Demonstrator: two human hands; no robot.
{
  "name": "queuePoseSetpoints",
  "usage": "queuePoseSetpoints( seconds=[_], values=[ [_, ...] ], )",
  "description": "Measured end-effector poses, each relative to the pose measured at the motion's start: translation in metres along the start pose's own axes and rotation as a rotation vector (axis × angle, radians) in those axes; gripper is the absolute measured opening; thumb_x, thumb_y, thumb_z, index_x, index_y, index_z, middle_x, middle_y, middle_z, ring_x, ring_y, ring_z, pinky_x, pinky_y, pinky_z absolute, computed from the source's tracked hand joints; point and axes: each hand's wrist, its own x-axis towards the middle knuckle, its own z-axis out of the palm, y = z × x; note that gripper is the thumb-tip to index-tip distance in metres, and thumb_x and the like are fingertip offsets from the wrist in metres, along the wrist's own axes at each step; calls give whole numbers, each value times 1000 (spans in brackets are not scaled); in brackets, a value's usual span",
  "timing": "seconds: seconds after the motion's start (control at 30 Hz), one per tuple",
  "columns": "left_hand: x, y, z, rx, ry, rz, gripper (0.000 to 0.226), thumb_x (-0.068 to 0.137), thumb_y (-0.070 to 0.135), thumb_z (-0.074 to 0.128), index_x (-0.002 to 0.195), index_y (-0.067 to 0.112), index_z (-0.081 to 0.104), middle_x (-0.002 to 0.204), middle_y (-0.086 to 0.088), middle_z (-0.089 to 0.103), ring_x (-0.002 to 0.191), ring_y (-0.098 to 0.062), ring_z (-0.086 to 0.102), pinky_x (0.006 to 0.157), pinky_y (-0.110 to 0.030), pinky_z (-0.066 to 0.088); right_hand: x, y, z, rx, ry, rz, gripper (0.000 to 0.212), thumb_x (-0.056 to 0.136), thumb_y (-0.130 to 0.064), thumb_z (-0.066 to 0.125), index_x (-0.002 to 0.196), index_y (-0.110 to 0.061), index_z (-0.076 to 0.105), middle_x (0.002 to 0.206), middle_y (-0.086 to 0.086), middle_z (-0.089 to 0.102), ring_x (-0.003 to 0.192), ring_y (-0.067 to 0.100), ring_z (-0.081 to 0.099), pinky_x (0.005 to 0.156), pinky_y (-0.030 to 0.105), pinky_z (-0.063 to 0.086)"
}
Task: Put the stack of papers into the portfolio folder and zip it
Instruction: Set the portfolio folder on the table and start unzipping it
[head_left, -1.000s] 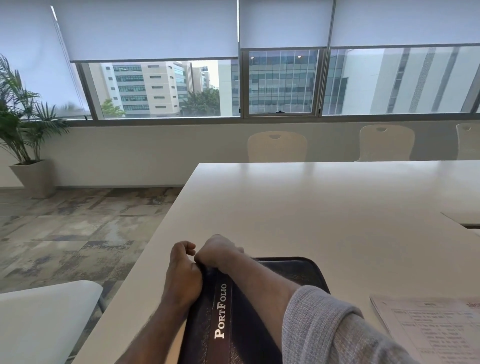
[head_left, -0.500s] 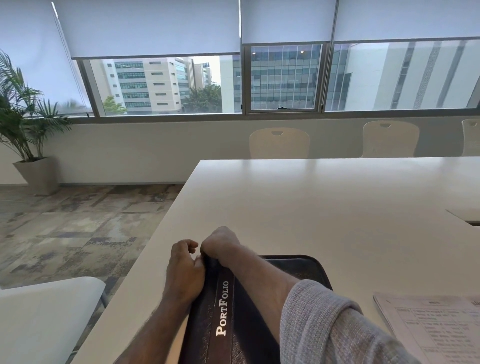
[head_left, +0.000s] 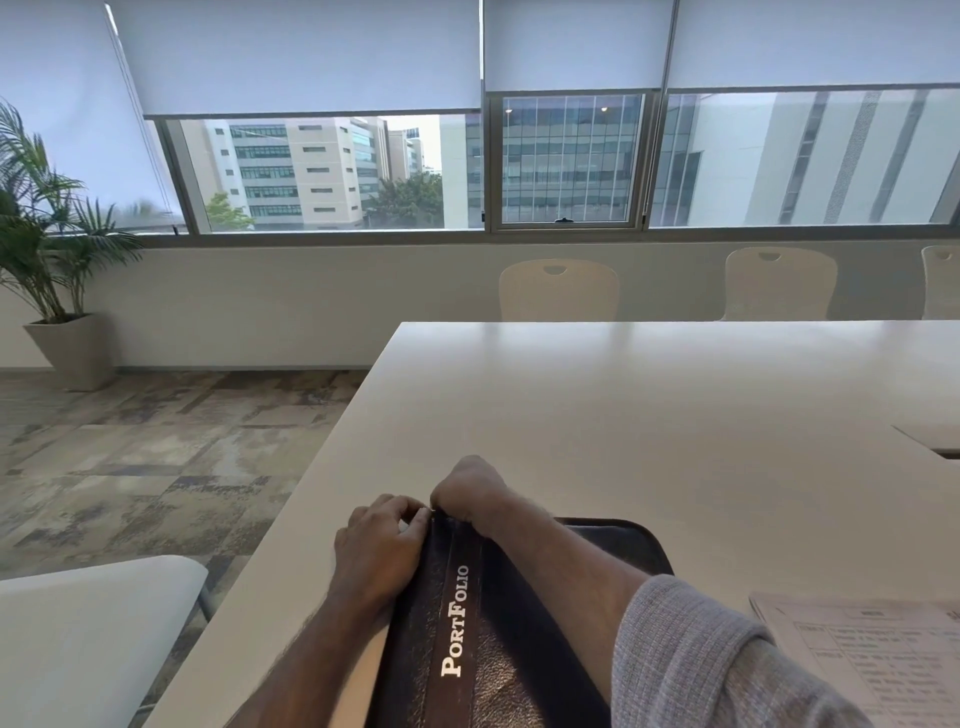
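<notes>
The portfolio folder (head_left: 467, 623) is lying on the counter (head_left: 649, 415), both hands pinching its far corner, left hand (head_left: 376, 551) bracing while right hand (head_left: 470, 493) is likely working the zipper; papers (head_left: 862, 660) are waiting alongside

head view: worn on the person's head, facing forward across the table (head_left: 649, 415) toward windows (head_left: 566, 161)
nearness: close above hands

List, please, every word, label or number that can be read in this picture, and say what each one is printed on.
"PortFolio": pale capitals running along a dark strip on the dark brown leather portfolio folder.
Printed table on the white stack of papers at the lower right: too small and blurred to read.
No other text can be read.
</notes>
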Motion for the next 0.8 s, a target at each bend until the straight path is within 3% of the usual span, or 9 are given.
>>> queuePoseSetpoints(
  seconds=[0.03, 0.13, 0.3, 0.47, 0.63, 0.8],
  values=[
    [1, 0, 0, 13, -26, 9, 11, 96, 41, 51, 90, 45, 60, 97, 25, 56, 100, -9, 45, 89, -37, 32, 0, 1, 0, 0, 3, -1, 5, 70, -7, 60, 69, -11, 58, 69, 4, 60, 81, 27, 68, 81, 40, 53],
    [1, -2, 1, 31, -62, 4, 14, 97, 45, 44, 92, 43, 57, 101, 25, 56, 102, -7, 43, 88, -35, 26, -1, 1, 3, -51, 12, -37, 8, 72, -9, 59, 68, -13, 53, 67, 2, 55, 79, 27, 62, 76, 37, 50],
    [1, -3, 2, 61, -79, -4, 20, 98, 45, 39, 89, 36, 55, 101, 19, 55, 105, -10, 44, 89, -35, 27, -2, 4, 3, -180, 57, -53, 11, 73, -12, 60, 69, -16, 50, 82, 1, 62, 78, 25, 57, 79, 33, 46],
    [3, -4, 2, 101, -77, -19, 20, 99, 46, 40, 92, 34, 55, 106, 13, 56, 106, -12, 43, 91, -36, 28, 0, 10, 3, -211, 109, -87, 12, 75, -15, 59, 68, -17, 50, 82, 1, 61, 80, 27, 58, 77, 34, 42],
    [3, -5, 2, 110, -75, -11, 20, 98, 48, 41, 93, 35, 55, 106, 13, 56, 103, -10, 40, 91, -35, 28, -2, 13, 2, -224, 155, -110, 7, 78, -20, 61, 82, -19, 56, 100, 4, 69, 97, 27, 65, 79, 33, 40],
    [3, -6, 3, 114, -98, -6, 21, 97, 50, 40, 89, 37, 54, 103, 17, 54, 105, -11, 41, 88, -35, 25, -2, 17, 3, -131, 107, -75, 8, 74, -17, 61, 73, -15, 54, 81, 3, 62, 76, 26, 56, 72, 33, 40]
  ],
)
